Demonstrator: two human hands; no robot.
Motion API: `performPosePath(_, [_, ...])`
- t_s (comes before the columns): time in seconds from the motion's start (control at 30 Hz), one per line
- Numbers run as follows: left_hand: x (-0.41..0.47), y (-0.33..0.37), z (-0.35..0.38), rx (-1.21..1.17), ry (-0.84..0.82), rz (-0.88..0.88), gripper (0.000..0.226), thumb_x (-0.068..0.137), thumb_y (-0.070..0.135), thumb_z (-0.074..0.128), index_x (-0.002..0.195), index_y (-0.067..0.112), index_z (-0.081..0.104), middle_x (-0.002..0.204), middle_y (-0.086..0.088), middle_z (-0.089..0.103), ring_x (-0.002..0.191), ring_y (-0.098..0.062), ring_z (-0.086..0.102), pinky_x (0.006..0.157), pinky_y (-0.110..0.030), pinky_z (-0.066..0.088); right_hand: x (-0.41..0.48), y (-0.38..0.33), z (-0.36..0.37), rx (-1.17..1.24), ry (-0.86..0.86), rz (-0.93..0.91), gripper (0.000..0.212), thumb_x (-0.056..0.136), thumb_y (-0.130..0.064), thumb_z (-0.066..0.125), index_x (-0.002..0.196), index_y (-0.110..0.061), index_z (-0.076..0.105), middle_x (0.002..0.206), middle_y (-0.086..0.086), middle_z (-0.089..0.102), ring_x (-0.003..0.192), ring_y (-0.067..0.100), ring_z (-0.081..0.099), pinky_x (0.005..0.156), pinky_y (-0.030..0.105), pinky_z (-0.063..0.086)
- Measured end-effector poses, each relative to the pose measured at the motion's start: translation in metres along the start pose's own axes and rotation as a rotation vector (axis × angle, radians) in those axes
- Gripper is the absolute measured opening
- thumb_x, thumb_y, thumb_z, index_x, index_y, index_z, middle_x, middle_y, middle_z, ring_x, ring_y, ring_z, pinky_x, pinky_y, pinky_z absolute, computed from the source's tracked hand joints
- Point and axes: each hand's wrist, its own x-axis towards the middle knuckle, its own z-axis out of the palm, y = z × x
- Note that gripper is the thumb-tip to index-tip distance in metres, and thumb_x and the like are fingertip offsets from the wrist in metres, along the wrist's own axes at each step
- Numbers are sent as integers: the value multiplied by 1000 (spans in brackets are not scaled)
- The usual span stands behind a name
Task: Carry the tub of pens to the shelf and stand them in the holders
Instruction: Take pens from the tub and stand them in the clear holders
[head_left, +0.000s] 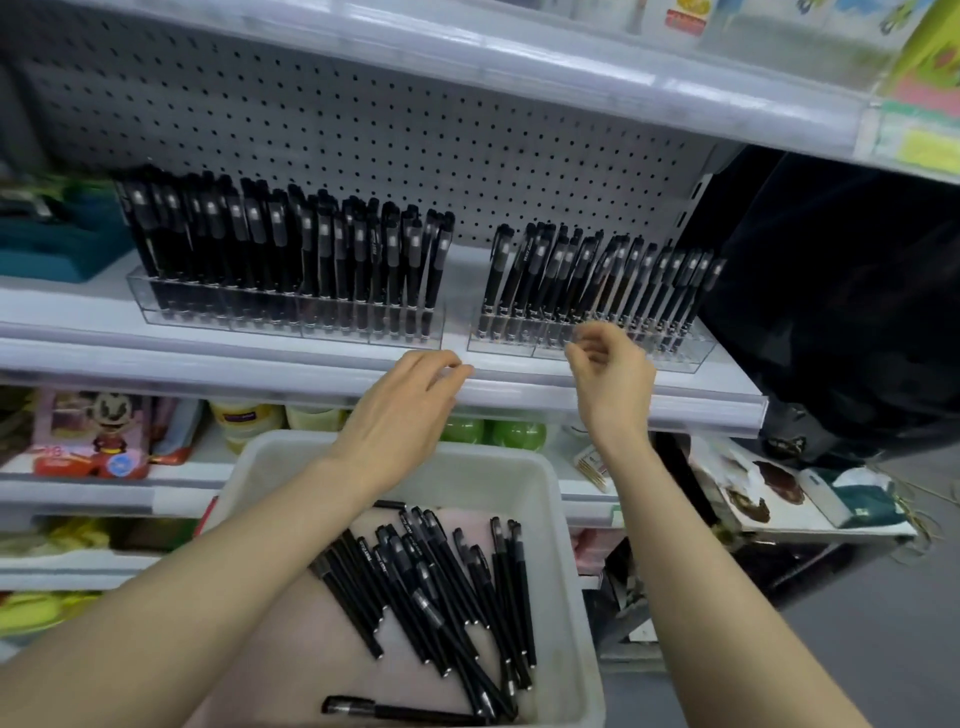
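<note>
A white tub (563, 525) sits low in front of me with several black pens (441, 587) lying loose in it. On the shelf (260, 358) stand two clear holders. The left holder (280, 317) is packed with upright black pens, and the right holder (524, 340) is partly filled with leaning pens. My left hand (405, 410) hovers at the shelf's front edge between the holders, fingers relaxed and holding nothing. My right hand (610, 374) is at the front of the right holder, fingers loosely curled; no pen shows in it.
A pegboard back panel (363, 130) rises behind the holders, with another shelf (519, 57) overhead. Lower shelves hold toys (93, 436), green bottles (493, 434) and packets. A teal tray (52, 244) stands at the left. A dark gap (831, 286) opens on the right.
</note>
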Motion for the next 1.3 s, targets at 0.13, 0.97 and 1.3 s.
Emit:
performPosePath(0.13, [-48,-13,7,-5,-6,-54,47,80,6,75,126,5,63,123,-12,62,112,-29,57,90,-40,52,-55,7,23,-8,-109,13,12,91,-10,66,101,-15,70,85,-8,67,76,0,59,71,5,44])
performPosePath(0.97, [-93,-31,32,27,-104,-128,55,83,4,68,136,0,52,126,-17,58,117,-34,49,110,-46,34,-139,30,85,-331,-782,156,17,90,-30,68,95,-14,70,89,-1,66,87,16,60,77,24,43])
performPosePath(1.3, [-65,-21,11,42,-220,-66,42,75,3,77,116,11,69,113,-7,67,100,-26,61,81,-39,57,-86,12,36,-77,-603,95,14,90,-29,66,95,-16,69,85,3,70,81,21,65,81,43,56])
